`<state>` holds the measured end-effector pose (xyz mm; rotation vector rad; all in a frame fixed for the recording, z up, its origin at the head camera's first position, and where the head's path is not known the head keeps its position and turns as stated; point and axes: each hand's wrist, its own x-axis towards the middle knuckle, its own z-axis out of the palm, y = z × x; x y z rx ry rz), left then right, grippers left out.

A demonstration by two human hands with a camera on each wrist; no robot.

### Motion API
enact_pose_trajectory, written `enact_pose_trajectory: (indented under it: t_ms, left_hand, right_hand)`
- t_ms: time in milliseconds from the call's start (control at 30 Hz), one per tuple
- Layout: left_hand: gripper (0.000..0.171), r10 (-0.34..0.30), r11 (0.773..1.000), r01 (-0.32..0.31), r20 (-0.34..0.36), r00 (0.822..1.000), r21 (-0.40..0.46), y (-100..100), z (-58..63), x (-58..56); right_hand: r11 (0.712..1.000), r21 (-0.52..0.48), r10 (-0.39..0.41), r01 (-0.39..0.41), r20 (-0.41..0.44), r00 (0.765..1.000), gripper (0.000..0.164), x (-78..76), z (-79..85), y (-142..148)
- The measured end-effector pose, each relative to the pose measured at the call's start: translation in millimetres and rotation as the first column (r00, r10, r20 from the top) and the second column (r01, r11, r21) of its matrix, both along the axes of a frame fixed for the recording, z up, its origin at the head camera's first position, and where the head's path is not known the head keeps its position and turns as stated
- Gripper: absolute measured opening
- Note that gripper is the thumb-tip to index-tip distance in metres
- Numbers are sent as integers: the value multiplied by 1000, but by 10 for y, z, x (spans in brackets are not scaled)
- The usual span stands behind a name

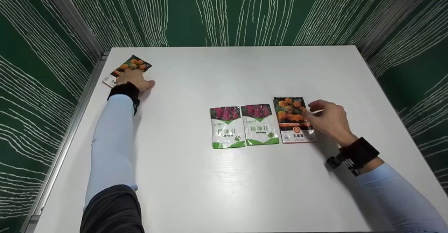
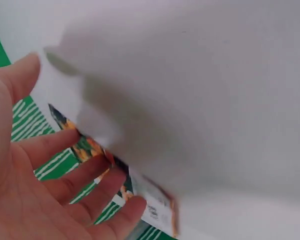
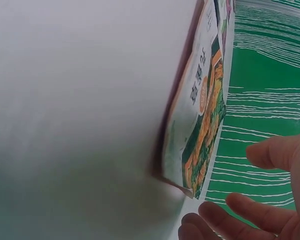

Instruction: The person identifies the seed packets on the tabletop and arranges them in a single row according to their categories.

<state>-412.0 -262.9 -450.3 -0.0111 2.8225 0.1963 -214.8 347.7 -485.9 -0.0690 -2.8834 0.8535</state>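
Note:
At the table's far left corner my left hand [image 1: 133, 79] lies over a seed packet [image 1: 138, 63] with orange flowers on it. In the left wrist view the fingers [image 2: 107, 185] reach out along that packet [image 2: 155, 210], the thumb held apart from it. My right hand [image 1: 330, 121] is at the right edge of another orange-flower packet [image 1: 294, 117], its fingers loosely bent and not closed round it. The right wrist view shows a gap between the right hand [image 3: 270, 200] and this packet [image 3: 205, 110]. Left of it lie two white-and-green packets with pink flowers [image 1: 227, 128] [image 1: 260, 124].
All the packets are on a white table [image 1: 196, 184]. Green walls with white streaks [image 1: 217, 16] stand behind the table and on both sides. A metal rail [image 1: 75, 124] runs along the left edge.

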Motion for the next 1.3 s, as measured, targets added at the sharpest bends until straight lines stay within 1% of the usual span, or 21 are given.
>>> enact_pose_trajectory:
  t_ms: [67,100,133,233,300,367,433,500,567,633,700,800,867,933,1033,1133,1300]
  left_hand:
    - [72,-19,1000,20,-24,1000,10,-16,12,-3]
    - [67,-20,1000,21,-43,999,19,-37,-2,-14]
    - [65,-4,999,6,-60,998,35,-54,-15,-21]
    - [67,76,994,-66,-129,989,81,-135,-91,-63]
    - [75,134,988,-119,-169,976,98,-199,-146,-86]
    - [84,183,981,-167,-186,965,103,-276,-201,-90]
    - [96,213,976,-201,-172,962,83,-350,-244,-89]
    - [108,227,974,-220,-142,964,59,-423,-273,-74]
    - [119,236,971,-231,-107,966,54,-479,-293,-56]
    - [126,243,969,-238,-75,967,68,-523,-313,-35]
    - [128,255,964,-250,-40,966,94,-542,-329,-11]
    - [122,273,954,-268,-17,962,135,-535,-333,8]
    - [115,283,951,-277,-25,959,137,-513,-320,19]
    - [107,284,952,-275,-54,957,131,-489,-293,18]
    - [103,291,953,-281,-82,953,111,-456,-245,20]
    - [111,322,942,-311,-76,944,128,-449,-221,20]
    - [130,383,916,-373,-48,922,150,-481,-241,34]
  right_hand:
    - [1000,-8,-2,2,6,1000,48,2,12,1]
    - [1000,-11,-1,1,6,1000,48,5,16,3]
    - [1000,-15,0,0,3,1000,48,9,20,6]
    - [1000,-12,3,-4,-21,1000,48,21,29,21]
    - [1000,-5,4,-4,-40,999,48,31,40,35]
    - [1000,3,4,-4,-51,999,47,41,45,36]
    - [1000,10,9,-8,-55,998,46,50,47,40]
    - [1000,14,14,-13,-54,998,46,61,53,37]
    - [1000,11,18,-17,-52,998,45,69,65,34]
    - [1000,8,17,-16,-50,999,44,70,81,26]
    - [1000,4,8,-8,-50,999,44,72,105,14]
    - [1000,2,4,-4,-55,998,43,69,132,-3]
    - [1000,-1,4,-4,-60,998,43,66,139,-7]
    - [1000,-1,4,-4,-64,998,43,65,136,-5]
    - [1000,4,3,-3,-63,998,44,75,120,6]
    - [1000,6,9,-9,-61,998,44,83,108,20]
    - [1000,1,9,-9,-52,999,46,80,108,34]
